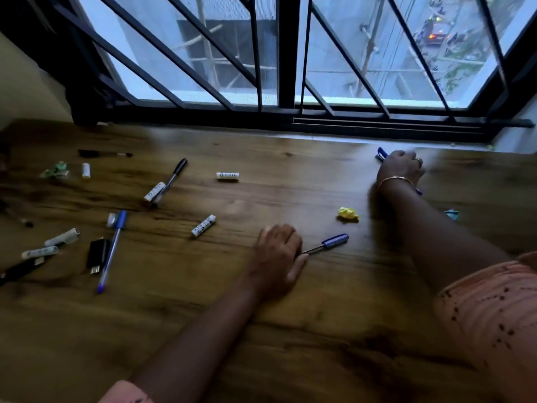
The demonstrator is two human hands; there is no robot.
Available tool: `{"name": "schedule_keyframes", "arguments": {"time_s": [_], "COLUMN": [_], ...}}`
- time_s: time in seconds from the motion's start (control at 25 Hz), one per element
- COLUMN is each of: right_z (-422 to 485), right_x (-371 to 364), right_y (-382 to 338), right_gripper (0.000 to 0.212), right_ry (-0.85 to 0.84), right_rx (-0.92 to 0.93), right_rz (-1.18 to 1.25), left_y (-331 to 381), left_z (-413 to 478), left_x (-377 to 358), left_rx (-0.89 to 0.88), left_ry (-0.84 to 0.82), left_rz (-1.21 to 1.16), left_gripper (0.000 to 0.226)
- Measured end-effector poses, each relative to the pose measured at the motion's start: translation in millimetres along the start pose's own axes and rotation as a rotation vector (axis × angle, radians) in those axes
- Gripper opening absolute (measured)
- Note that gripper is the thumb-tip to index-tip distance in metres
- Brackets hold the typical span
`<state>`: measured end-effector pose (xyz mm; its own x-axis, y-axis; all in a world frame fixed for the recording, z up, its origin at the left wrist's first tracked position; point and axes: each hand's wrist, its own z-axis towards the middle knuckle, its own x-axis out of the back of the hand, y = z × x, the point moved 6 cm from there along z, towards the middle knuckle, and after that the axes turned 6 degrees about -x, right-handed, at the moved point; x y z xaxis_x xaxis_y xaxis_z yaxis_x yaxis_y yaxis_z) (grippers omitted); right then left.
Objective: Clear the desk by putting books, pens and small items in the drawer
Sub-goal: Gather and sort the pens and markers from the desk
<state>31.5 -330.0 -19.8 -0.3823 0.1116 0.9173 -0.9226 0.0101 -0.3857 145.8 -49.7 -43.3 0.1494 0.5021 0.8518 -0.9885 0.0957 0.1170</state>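
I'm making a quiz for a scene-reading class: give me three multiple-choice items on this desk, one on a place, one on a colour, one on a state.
1. Where does the crumpled yellow paper lie?
A. between the two arms
B. at the desk's far left edge
C. on the window sill

2. What colour is the cap of the pen at the left hand?
A. red
B. blue
C. green

3. What is the right hand doing?
A. lying flat and open
B. raised off the desk
C. closed on a blue pen

Answers: 1 A, it sits on the desk between the forearms. 2 B, the cap sticking out is blue. 3 C, the fingers curl round the pen, with a blue end poking out near the window.
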Motion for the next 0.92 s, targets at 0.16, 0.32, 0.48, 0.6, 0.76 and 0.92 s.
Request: {"name": "schedule_keyframes", "arguments": {"time_s": [0.16, 0.32, 0.48, 0.6, 0.76, 0.92], "right_z": [-40, -139, -234, -257, -272, -290], "right_x": [41, 41, 14, 22, 27, -5], "right_y": [2, 2, -43, -74, -97, -97], "right_gripper": [0.028, 0.017, 0.021, 0.019, 0.011, 0.009], "right_ry": [0.071, -0.317, -0.917, -0.887, -0.671, -0.700], "right_rx": [0.023, -0.085, -0.149, 0.015, 0.389, 0.389], "right_rz": [0.477, 1.260, 1.390, 1.378, 1.195, 1.033], "left_y": [-1, -13, -12, -20, -77, -167], "left_z": [1, -2, -10, -20, -50, -96], "left_x": [1, 11, 20, 30, 76, 122], "left_rx": [0.055, 0.253, 0.376, 0.517, 0.638, 0.928], "left_ry": [0.053, 0.098, 0.025, -0.026, 0.267, 0.271], "left_rz": [0.003, -0.141, -0.307, -0.373, -0.210, 0.232], "left_gripper": [0.018, 0.014, 0.039, 0.059, 0.041, 0.018]}}
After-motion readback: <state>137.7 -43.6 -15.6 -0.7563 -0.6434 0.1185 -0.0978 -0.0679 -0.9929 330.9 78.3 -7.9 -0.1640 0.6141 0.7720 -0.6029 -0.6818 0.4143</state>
